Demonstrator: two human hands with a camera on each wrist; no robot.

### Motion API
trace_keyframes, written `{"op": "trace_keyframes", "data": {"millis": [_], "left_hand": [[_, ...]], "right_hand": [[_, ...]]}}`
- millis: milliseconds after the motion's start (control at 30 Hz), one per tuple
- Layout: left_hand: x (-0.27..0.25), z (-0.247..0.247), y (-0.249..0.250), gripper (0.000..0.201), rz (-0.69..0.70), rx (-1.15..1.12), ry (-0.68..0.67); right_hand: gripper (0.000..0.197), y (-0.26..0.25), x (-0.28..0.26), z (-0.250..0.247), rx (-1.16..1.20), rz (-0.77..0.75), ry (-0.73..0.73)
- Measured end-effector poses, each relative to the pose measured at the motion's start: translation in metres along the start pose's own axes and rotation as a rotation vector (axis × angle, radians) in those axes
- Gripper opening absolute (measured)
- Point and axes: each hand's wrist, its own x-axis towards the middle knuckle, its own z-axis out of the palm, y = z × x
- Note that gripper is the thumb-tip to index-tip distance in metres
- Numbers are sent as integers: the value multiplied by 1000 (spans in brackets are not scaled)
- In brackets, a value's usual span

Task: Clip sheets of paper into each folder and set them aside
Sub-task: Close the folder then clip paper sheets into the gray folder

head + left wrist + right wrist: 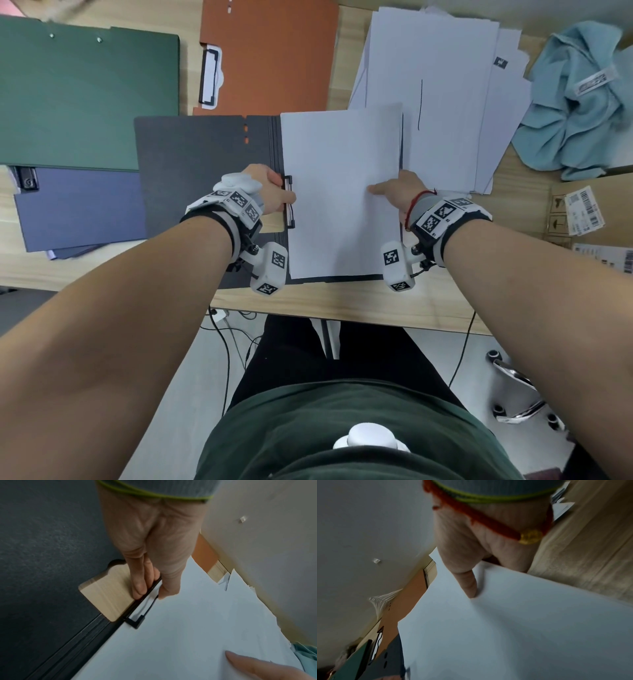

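Note:
A dark grey folder (191, 164) lies open at the middle of the table. A white sheet of paper (342, 154) lies over its right half. My left hand (277, 192) is at the spine, fingers and thumb pinching the black wire clip (289, 205). The left wrist view shows this left hand (150, 593) holding the clip (135, 623) raised over the left edge of the sheet (188, 635). My right hand (394, 188) pinches the sheet's right edge, thumb on top. In the right wrist view the right hand (474, 588) has its other fingers hidden under the sheet (522, 628).
A green folder (85, 96) and a blue folder (82, 205) lie at the left, and an orange folder (274, 54) lies behind. A loose paper stack (445, 85) sits at the back right, beside a light blue cloth (575, 102) and a cardboard box (589, 212).

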Motion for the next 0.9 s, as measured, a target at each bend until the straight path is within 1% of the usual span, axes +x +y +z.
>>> {"op": "trace_keyframes", "data": {"millis": [67, 133, 233, 367, 500, 633, 767, 833, 900], "left_hand": [[1, 1, 2, 50, -19, 58, 21], [-1, 2, 7, 53, -26, 121, 46], [-11, 1, 14, 49, -9, 184, 61], [-11, 1, 15, 38, 16, 209, 88], [-10, 3, 17, 43, -5, 202, 99], [-8, 3, 19, 43, -26, 223, 74], [-7, 4, 21, 45, -46, 263, 89], [-6, 5, 22, 43, -57, 280, 90], [-4, 5, 22, 39, -51, 299, 94]], "right_hand": [[63, 0, 0, -1, 20, 15, -7], [64, 1, 1, -3, 12, 31, -22], [75, 0, 1, -2, -24, 34, -23], [79, 0, 3, -2, -3, 36, -20], [80, 1, 3, -2, 12, 42, -28], [81, 1, 4, -1, 16, 59, -30], [74, 4, 7, -1, 2, 70, -30], [71, 6, 9, -1, 8, 70, -36], [65, 4, 5, 0, -36, 76, -58]]}}
